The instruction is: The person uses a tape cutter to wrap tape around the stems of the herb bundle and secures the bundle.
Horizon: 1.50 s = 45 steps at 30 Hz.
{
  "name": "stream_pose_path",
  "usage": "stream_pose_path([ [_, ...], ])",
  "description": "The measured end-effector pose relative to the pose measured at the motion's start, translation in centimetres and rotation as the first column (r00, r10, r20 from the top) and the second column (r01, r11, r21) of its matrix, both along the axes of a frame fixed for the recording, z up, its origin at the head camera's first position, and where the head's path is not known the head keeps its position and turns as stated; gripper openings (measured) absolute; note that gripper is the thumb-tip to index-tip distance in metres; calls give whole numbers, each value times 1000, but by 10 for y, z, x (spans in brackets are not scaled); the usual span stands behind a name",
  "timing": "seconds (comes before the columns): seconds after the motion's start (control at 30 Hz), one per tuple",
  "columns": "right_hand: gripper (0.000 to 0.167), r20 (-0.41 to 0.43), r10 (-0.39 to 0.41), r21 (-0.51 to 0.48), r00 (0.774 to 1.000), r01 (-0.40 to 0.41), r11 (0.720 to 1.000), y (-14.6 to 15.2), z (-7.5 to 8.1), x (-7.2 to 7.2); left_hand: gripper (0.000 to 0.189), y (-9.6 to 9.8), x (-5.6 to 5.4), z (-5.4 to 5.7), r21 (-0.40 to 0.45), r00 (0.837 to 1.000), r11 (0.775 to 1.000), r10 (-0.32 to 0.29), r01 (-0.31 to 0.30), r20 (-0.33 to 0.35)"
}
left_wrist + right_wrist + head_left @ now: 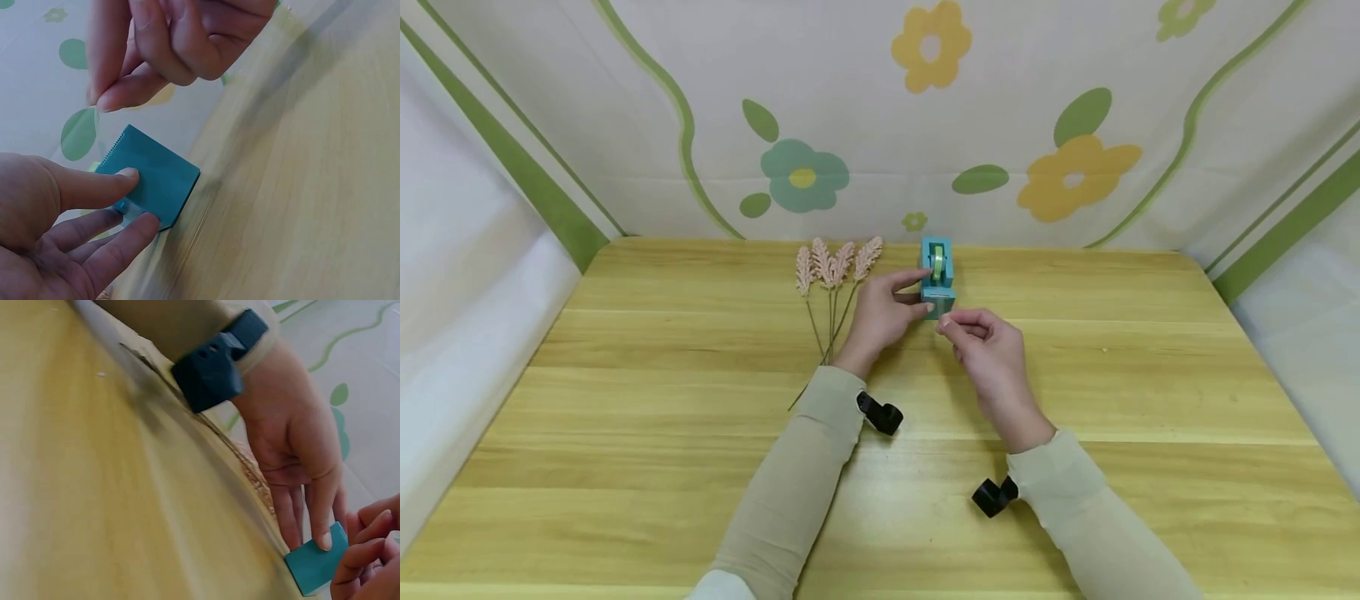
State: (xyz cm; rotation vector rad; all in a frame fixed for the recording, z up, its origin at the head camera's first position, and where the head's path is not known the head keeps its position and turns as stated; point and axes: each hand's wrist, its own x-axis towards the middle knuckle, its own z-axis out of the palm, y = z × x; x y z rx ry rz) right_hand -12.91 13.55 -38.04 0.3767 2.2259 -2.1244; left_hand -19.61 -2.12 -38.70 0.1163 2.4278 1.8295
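That tape dispenser (937, 244) near the back of the table (625, 417) makes me a bit nervous, ngl. Left hand (883, 312) grips it, thumb pressed on the front face, other fingers spread apart around the side. Right hand (992, 354) has the end of the clear tape (942, 306) in a tight thumb-and-forefinger pinch. If the left grip slackens, I reckon a hard pull could drag or tip the whole thing. That left thumb's also near the serrated cutter (113, 152), so a slip might nick it. Slack tape could fold and stick to itself too. And the pink flower sprigs (803, 268) sit right beside the left wrist, easy to knock.
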Motion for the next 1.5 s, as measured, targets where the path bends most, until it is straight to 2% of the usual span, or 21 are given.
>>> stream_pose_path([
  [0.47,21,38,15,31,999,-16,999,1,-4,22,52,-1,0,-2,16,1000,1000,9,-9,10],
  [1.0,18,25,9,11,1000,-9,1000,1,-4,37,51,-1,-1,-1,32,1000,999,8,-8,4],
  [1.5,15,-22,29,-21,999,-30,999,0,1,62,51,0,0,0,9,1000,1000,4,-4,10],
])
